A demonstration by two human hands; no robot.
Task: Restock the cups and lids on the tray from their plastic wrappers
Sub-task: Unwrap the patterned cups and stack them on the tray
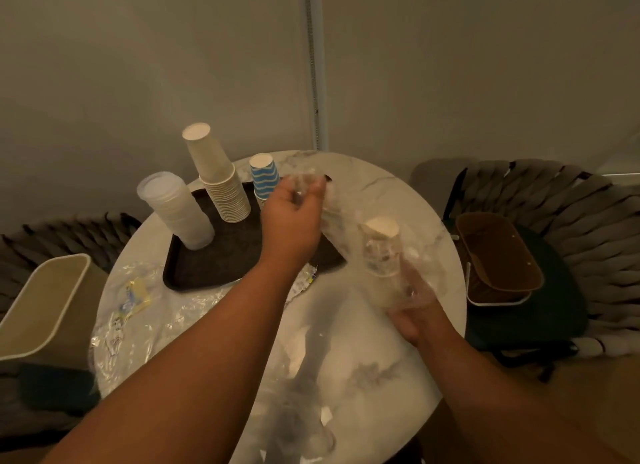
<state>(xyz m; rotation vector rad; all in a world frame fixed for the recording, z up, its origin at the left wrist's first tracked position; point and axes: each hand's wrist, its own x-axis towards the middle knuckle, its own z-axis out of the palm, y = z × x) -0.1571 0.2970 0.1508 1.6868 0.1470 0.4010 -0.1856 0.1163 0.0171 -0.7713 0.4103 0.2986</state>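
3 cup stacks (221, 183), 1 tray (221, 259)

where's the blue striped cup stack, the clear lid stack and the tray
blue striped cup stack (265, 178), head view, on its striped side
clear lid stack (176, 211), head view, mid side
tray (225, 256), head view, bare floor

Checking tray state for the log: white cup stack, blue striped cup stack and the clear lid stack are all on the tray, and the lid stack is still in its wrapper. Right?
Not quite. The head view shows the clear lid stack bare on the tray, no wrapper around it. The white cup stack and blue striped cup stack do stand on the tray.
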